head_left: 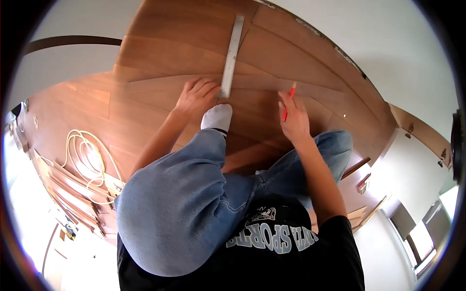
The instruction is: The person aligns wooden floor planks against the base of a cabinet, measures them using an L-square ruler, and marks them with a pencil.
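Observation:
My right hand (295,119) holds a red pencil (293,90), its tip pointing away from me. Over the long, thin brown plank (264,82) lying across the floor, my left hand (198,94) rests with fingers apart and slightly bent. Its fingertips are close to the lower end of a metal straightedge (233,56); whether they touch it I cannot tell. The straightedge lies roughly crosswise over the plank and runs away from me. My white-socked foot (217,118) is just below its near end.
Wood-look flooring (170,43) spreads around me up to white walls (388,43). A coiled yellow hose or cable (99,160) lies at the left, beside stacked wooden strips (73,189). Loose wood pieces (357,168) lie at the right, near a pale door-like panel (412,160) with hinges.

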Demonstrator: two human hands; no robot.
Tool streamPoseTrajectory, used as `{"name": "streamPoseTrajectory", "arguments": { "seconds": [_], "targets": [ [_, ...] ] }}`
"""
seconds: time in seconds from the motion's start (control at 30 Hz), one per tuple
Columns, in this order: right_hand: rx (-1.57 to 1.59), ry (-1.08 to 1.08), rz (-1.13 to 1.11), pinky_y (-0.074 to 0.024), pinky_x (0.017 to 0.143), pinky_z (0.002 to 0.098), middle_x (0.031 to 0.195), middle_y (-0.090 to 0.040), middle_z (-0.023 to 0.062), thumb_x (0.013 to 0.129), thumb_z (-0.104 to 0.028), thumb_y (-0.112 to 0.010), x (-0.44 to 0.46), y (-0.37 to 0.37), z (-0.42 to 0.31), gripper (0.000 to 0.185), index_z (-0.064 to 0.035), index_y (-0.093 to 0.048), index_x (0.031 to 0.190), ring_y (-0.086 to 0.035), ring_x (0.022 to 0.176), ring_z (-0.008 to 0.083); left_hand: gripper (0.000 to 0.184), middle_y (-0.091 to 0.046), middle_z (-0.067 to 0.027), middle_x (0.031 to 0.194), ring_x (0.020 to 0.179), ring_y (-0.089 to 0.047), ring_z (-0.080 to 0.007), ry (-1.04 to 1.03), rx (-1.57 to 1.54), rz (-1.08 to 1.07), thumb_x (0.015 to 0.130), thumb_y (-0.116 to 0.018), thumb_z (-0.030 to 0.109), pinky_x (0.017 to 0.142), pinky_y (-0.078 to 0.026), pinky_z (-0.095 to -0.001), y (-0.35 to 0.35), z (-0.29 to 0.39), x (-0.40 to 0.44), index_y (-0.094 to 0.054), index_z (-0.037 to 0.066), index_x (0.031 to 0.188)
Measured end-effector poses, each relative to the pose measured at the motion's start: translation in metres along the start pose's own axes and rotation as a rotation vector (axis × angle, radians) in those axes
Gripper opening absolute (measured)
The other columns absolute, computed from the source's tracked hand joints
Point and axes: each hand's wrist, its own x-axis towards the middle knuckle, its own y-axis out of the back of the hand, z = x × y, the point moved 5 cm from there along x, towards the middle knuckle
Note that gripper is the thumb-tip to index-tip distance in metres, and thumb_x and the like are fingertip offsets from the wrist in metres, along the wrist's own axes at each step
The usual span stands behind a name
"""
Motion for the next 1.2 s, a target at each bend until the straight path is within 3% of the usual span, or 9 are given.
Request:
{"name": "streamPoseTrajectory", "arguments": {
  "seconds": [0.17, 0.33, 0.43, 0.5, 0.57, 0.77, 0.87, 0.97, 1.2],
  "targets": [
    [-0.496, 0.129, -0.046, -0.0418, 0.123, 0.0515, 0.159, -0.056, 0.0198, 0.097, -0.026, -0.081, 0.038, -0.001, 0.035, 0.067, -0.009, -0.053, 0.155, -0.052, 0.145, 0.0418, 0.039, -0.067, -0.0043, 0.131, 0.128, -0.06, -0.0263, 0.194, 0.072, -0.244, 0.092, -0.068, 0.013, 0.115, -0.041, -0.0475, 0.054, -0.03, -0.138, -0.072, 0.014, 0.131],
    [-0.537, 0.153, -0.113, -0.0438, 0.12, 0.0505, 0.153, -0.06, 0.0183, 0.094, -0.028, -0.084, 0.055, -0.023, 0.061, 0.069, -0.0105, -0.054, 0.153, -0.056, 0.142, 0.0377, 0.039, -0.069, -0.0031, 0.131, 0.134, -0.059, -0.0253, 0.349, 0.164, -0.491, 0.089, -0.064, 0.007, 0.117, -0.04, -0.0466, 0.093, -0.042, -0.303, -0.073, 0.013, 0.127],
    [-0.55, 0.179, -0.113, -0.0471, 0.116, 0.0501, 0.144, -0.065, 0.0166, 0.091, -0.029, -0.086, 0.06, -0.026, 0.067, 0.069, -0.0115, -0.056, 0.151, -0.06, 0.135, 0.0365, 0.04, -0.069, -0.004, 0.13, 0.135, -0.058, -0.0251, 0.504, 0.107, -0.448, 0.088, -0.064, 0.005, 0.118, -0.04, -0.0468, 0.108, -0.038, -0.313, -0.073, 0.014, 0.127],
    [-0.568, 0.195, -0.122, -0.0488, 0.113, 0.05, 0.139, -0.068, 0.0155, 0.09, -0.029, -0.086, 0.058, -0.021, 0.063, 0.069, -0.0121, -0.057, 0.15, -0.062, 0.131, 0.0362, 0.044, -0.069, -0.0051, 0.133, 0.139, -0.057, -0.0264, 0.538, 0.098, -0.434, 0.087, -0.064, 0.003, 0.118, -0.04, -0.049, 0.107, -0.037, -0.27, -0.072, 0.014, 0.129],
    [-0.507, 0.263, -0.135, -0.0512, 0.109, 0.0494, 0.13, -0.07, 0.0137, 0.088, -0.026, -0.087, 0.052, -0.009, 0.047, 0.064, -0.0124, -0.061, 0.145, -0.065, 0.123, 0.0363, 0.047, -0.068, -0.007, 0.139, 0.142, -0.056, -0.0286, 0.54, 0.072, -0.165, 0.087, -0.065, 0.004, 0.118, -0.04, -0.0522, 0.109, -0.032, -0.205, -0.071, 0.014, 0.132],
    [-0.402, 0.481, 0.136, -0.0521, 0.107, 0.0503, 0.126, -0.07, 0.0118, 0.083, -0.019, -0.087, 0.007, 0.093, -0.083, 0.049, -0.0121, -0.072, 0.129, -0.065, 0.123, 0.0328, 0.059, -0.066, -0.0124, 0.142, 0.14, -0.059, -0.0325, 0.13, -0.066, 0.059, 0.085, -0.081, 0.018, 0.117, -0.044, -0.0481, 0.131, 0.02, 0.001, -0.064, 0.012, 0.142],
    [-0.495, 0.521, 0.202, -0.0518, 0.109, 0.0519, 0.126, -0.07, 0.0116, 0.081, -0.02, -0.087, -0.004, 0.13, -0.111, 0.047, -0.0136, -0.074, 0.126, -0.065, 0.124, 0.0319, 0.058, -0.069, -0.0124, 0.135, 0.127, -0.066, -0.0347, 0.123, -0.212, -0.17, 0.083, -0.086, 0.023, 0.111, -0.049, -0.0477, 0.125, 0.02, 0.037, -0.066, 0.011, 0.137],
    [-0.493, 0.5, 0.246, -0.0501, 0.112, 0.0529, 0.129, -0.07, 0.0119, 0.085, -0.019, -0.08, -0.001, 0.154, -0.118, 0.041, -0.0152, -0.073, 0.125, -0.066, 0.124, 0.0318, 0.067, -0.072, -0.0156, 0.122, 0.108, -0.07, -0.0406, 0.044, -0.255, -0.063, 0.076, -0.09, 0.025, 0.101, -0.055, -0.0504, 0.131, 0.018, 0.052, -0.066, 0.011, 0.138],
    [-0.506, 0.519, 0.241, -0.0455, 0.118, 0.0514, 0.132, -0.07, 0.0105, 0.085, -0.017, -0.073, -0.006, 0.163, -0.133, 0.033, -0.0138, -0.067, 0.118, -0.065, 0.127, 0.028, 0.064, -0.072, -0.0171, 0.117, 0.101, -0.068, -0.0418, -0.005, -0.263, 0.004, 0.07, -0.084, 0.022, 0.092, -0.055, -0.0495, 0.098, -0.018, 0.018, -0.069, 0.007, 0.131]
  ]
}}
